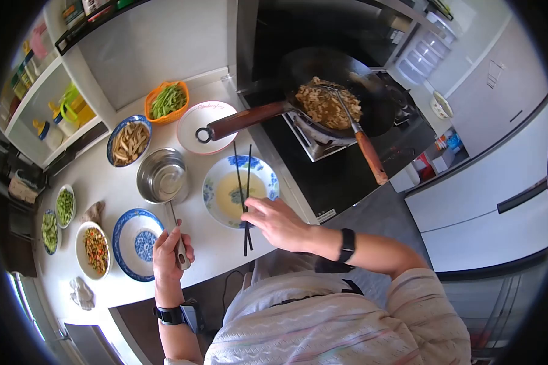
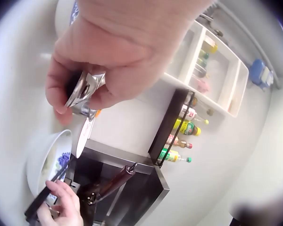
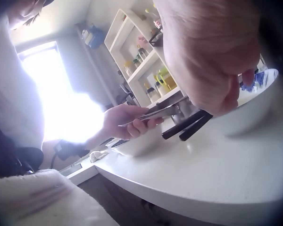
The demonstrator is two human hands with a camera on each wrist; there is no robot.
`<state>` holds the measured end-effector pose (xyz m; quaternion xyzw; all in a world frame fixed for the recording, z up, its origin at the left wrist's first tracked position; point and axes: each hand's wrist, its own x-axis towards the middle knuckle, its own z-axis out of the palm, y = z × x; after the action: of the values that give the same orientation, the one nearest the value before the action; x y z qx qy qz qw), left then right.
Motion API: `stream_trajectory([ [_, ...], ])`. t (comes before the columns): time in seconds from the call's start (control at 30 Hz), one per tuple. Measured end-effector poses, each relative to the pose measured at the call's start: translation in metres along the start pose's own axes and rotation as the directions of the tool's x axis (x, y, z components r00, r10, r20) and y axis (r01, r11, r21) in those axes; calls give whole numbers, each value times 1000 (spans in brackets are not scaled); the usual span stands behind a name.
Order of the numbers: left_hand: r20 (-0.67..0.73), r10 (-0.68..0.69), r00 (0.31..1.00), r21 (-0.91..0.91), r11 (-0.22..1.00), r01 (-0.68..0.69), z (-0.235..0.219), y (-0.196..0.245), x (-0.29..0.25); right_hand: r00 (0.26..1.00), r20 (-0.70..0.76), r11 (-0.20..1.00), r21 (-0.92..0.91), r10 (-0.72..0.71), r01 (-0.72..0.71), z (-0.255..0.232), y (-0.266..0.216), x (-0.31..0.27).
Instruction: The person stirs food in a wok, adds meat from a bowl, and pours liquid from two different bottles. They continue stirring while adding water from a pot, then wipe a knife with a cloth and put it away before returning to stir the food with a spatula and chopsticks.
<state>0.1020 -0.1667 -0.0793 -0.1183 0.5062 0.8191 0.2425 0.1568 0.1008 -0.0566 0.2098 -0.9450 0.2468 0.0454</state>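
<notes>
My left hand (image 1: 172, 252) grips the handle of a small steel saucepan (image 1: 162, 176), which holds what looks like clear liquid. Its metal handle end (image 2: 87, 89) pokes out between thumb and fingers in the left wrist view. With the right hand (image 1: 280, 224) I pinch a pair of black chopsticks (image 1: 248, 176), lying across a blue-flowered bowl (image 1: 210, 190). Pale yellow liquid (image 1: 230, 188) fills the bottom of that bowl. The chopsticks' thick ends (image 3: 181, 127) stick out below the palm in the right wrist view. Close beside the left hand lies a blue-rimmed bowl (image 1: 120, 234).
A wok (image 1: 371, 76) of sliced food sits on the stove, its wooden handle (image 1: 246, 120) reaching over the counter; a spatula (image 1: 366, 149) rests in it. Around the counter stand a white plate (image 1: 195, 131), an orange basket (image 1: 181, 91) of green pieces and several bowls of cut food.
</notes>
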Motion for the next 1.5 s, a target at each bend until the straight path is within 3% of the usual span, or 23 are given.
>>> stream_trajectory([
  [0.07, 2, 17, 1000, -7, 1000, -17, -1, -3, 3, 988, -143, 998, 21, -62, 66, -40, -5, -26],
  [0.13, -18, 60, 998, -7, 998, -60, 1, -5, 3, 993, -115, 999, 49, 7, -1, -82, 0, -67],
  [0.17, -11, 60, 998, -6, 998, -60, 1, -6, 3, 992, -88, 994, 62, 95, -90, -99, 9, -91],
  [0.23, -22, 107, 994, 34, 994, -106, -1, -8, 3, 920, -23, 916, -92, 390, -391, -133, 33, -138],
  [0.3, -17, 125, 992, 52, 991, -124, 2, -9, 1, 845, -299, 870, -84, 443, -486, -149, 85, -170],
  [0.37, -33, 152, 988, 57, 987, -150, 6, -12, -1, 792, -421, 799, -216, 442, -561, -178, 93, -146],
  [0.43, -18, 170, 985, 53, 984, -169, 9, -14, -5, 886, -408, 848, -369, 221, -381, -188, 100, -113],
  [0.47, -16, 182, 983, 33, 983, -182, 12, -15, -8, 924, -339, 860, -403, 178, -313, -188, 105, -101],
  [0.57, -17, 200, 980, 13, 980, -200, 20, -17, -21, 980, -197, 915, -398, -14, -67, -184, 120, -77],
  [0.63, -83, 227, 970, 17, 974, -226, 32, -15, -33, 989, -122, 915, -403, -77, 21, -192, 123, -68],
  [0.7, -94, 244, 965, 13, 970, -244, 43, -9, -47, 978, -153, 902, -426, -143, 65, -208, 127, -69],
  [0.77, -136, 278, 951, 57, 960, -273, 50, -5, -61, 983, -162, 899, -438, -89, 9, -249, 132, -76],
  [0.83, -154, 306, 940, 55, 952, -301, 57, 1, -74, 962, -252, 971, -236, -103, 42, -286, 144, -75],
  [0.87, -161, 323, 933, 55, 947, -318, 61, 5, -79, 950, -274, 965, -251, -148, 78, -302, 150, -76],
  [0.9, -167, 341, 925, 58, 940, -336, 65, 10, -85, 937, -343, 998, -5, 62, -68, -314, 151, -77],
  [0.93, -182, 348, 920, 67, 938, -341, 67, 14, -90, 866, -365, 915, 339, 341, -218, -322, 158, -75],
  [0.97, -192, 362, 912, 84, 932, -352, 69, 19, -95, 817, -482, 942, 258, 317, -214, -331, 170, -71],
  [1.03, -211, 391, 896, 125, 920, -372, 75, 30, -103, 718, -542, 841, 529, 437, -112, -339, 187, -61],
  [1.07, -217, 384, 897, 120, 923, -366, 78, 35, -107, 721, -539, 840, 532, 436, -111, -337, 196, -55],
  [1.13, -210, 418, 884, 167, 906, -388, 85, 46, -112, 721, -419, 643, 765, 552, -47, -323, 213, -43],
  [1.27, -164, 448, 879, 214, 886, -412, 100, 67, -118, 713, -364, 596, 798, 600, -93, -317, 229, -46],
  [1.33, -130, 451, 883, 227, 881, -416, 110, 76, -119, 653, -316, 591, 767, 688, -252, -327, 231, -61],
  [1.5, 45, 452, 891, 261, 856, -447, 142, 96, -106, 584, -319, 537, 807, 746, -245, -328, 244, -84],
])
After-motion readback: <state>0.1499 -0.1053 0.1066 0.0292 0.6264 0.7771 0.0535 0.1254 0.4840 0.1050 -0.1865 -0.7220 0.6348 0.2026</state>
